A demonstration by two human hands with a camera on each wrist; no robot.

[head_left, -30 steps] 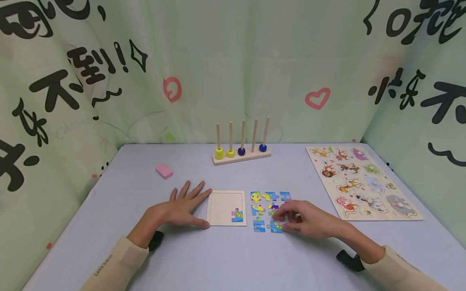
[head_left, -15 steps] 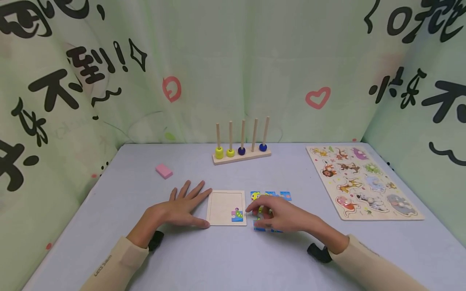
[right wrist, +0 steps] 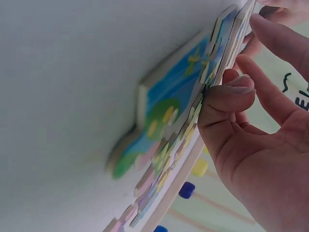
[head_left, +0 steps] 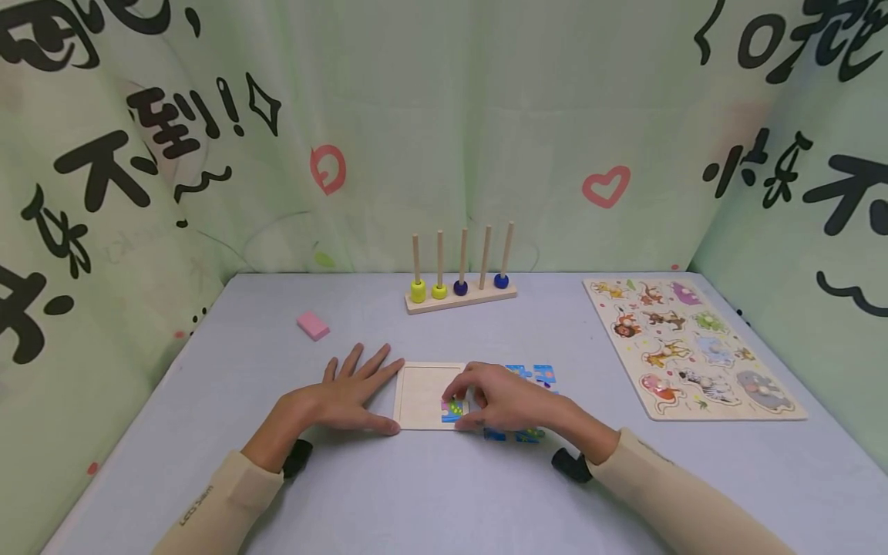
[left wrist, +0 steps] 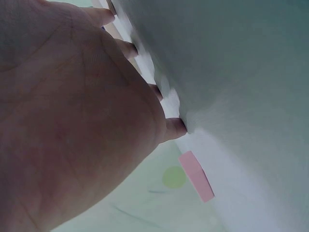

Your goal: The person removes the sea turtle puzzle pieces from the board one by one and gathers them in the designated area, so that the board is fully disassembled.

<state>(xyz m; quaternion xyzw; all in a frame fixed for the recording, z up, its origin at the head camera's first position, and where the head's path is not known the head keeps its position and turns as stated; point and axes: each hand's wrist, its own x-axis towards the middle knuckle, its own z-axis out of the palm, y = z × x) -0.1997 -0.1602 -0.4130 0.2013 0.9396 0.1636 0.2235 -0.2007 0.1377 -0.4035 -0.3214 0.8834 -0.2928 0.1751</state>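
My left hand (head_left: 347,401) lies with spread fingers on the table, its thumb and index fingertip at the left edge of a square wooden puzzle tray (head_left: 419,393). Inside the tray's lower right corner is a puzzle piece (head_left: 452,417) in pink, green and blue. My right hand (head_left: 502,397) is over that corner, its bent index finger and thumb on either side of the piece; whether they pinch it is unclear. Beneath and beside the right hand lie several loose puzzle pieces (head_left: 544,374), partly hidden. One loose puzzle piece (right wrist: 171,99) looms close in the right wrist view.
A pink block (head_left: 313,326) lies beyond my left hand. At the back stands a wooden peg stand (head_left: 461,299) with yellow and blue beads. To the right lies a large animal puzzle board (head_left: 676,347). Curtains with black writing hang around the table.
My right hand has moved left from the loose puzzle pieces to the tray's lower right corner. The left hand has stayed in place.
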